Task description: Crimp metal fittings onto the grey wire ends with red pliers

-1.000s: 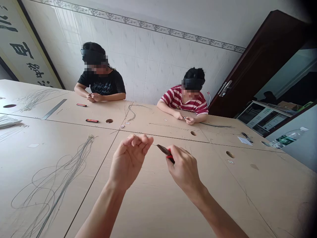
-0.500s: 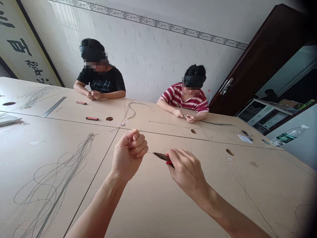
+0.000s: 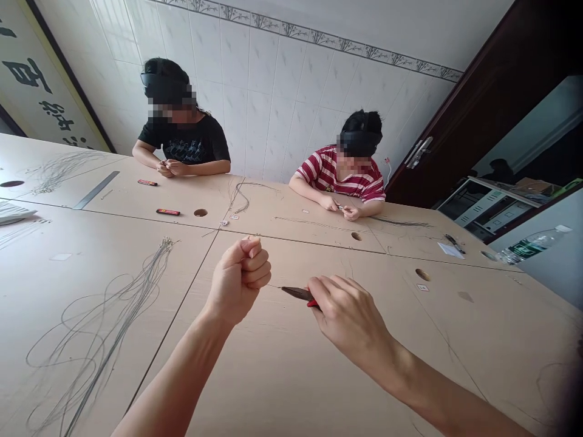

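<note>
At the upper left of the frame, a calligraphy panel (image 3: pixel 31 79) is seen at a slant, and below it a loose spread of thin strands (image 3: pixel 57 171) is laid on the pale counter (image 3: pixel 273 388). To the right of these strands a flat ruler (image 3: pixel 96 190) is set at an angle. Across the lower left, a long bundle of grey strands (image 3: pixel 113 331) is spread, its upper ends gathered near one another and its lower part fanned into loose loops. At the upper left of centre, a person in a black shirt (image 3: pixel 195 145) is seated with both hands brought together, and a red-and-black stick (image 3: pixel 168 212) is left on the counter in front. At the centre, the left hand (image 3: pixel 241 276) is raised with its fingers curled into a closed fist, by which one end of a fine wire (image 3: pixel 275 286) appears to be held. The wire is stretched across the short gap to the tip of dark pliers (image 3: pixel 297 294), whose red handles are gripped by the closed right hand (image 3: pixel 350 309), just right of centre. Above it, a person in a striped shirt (image 3: pixel 337 173) is seated; at the far right a clear bottle (image 3: pixel 532 246) is seen lying tilted
</note>
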`<state>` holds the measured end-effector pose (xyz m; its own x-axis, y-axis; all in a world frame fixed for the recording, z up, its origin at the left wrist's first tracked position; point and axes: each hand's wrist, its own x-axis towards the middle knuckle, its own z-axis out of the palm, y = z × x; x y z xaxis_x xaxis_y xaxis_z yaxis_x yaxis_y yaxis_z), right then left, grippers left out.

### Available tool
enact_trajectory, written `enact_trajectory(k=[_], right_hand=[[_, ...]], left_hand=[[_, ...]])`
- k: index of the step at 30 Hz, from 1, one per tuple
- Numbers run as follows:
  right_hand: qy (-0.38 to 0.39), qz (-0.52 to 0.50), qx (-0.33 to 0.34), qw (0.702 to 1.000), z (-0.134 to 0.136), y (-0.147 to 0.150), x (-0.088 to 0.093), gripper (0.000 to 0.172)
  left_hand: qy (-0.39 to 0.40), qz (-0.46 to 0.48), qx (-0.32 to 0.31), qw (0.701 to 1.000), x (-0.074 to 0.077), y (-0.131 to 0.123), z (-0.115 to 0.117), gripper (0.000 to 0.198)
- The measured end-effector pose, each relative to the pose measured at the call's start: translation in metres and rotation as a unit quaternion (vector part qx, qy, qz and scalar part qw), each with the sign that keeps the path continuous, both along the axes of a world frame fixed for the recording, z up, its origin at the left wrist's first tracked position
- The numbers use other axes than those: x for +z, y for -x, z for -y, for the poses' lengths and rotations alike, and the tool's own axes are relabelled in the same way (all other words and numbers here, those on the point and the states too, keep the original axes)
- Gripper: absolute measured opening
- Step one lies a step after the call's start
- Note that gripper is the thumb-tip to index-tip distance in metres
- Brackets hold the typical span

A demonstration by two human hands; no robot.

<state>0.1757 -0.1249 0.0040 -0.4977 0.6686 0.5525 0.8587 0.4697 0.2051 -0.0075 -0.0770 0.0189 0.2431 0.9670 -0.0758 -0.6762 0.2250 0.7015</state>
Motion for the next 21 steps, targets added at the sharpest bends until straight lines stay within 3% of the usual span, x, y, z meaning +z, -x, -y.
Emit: enact_trajectory(k=[21], right_hand=[[0.067, 0.005, 0.014, 0.998, 0.0032, -0.0051, 0.0025, 0.024]], left_hand=[[-0.039, -0.077, 0.004, 0.996, -0.0092, 0.0015, -0.0007, 0.036]])
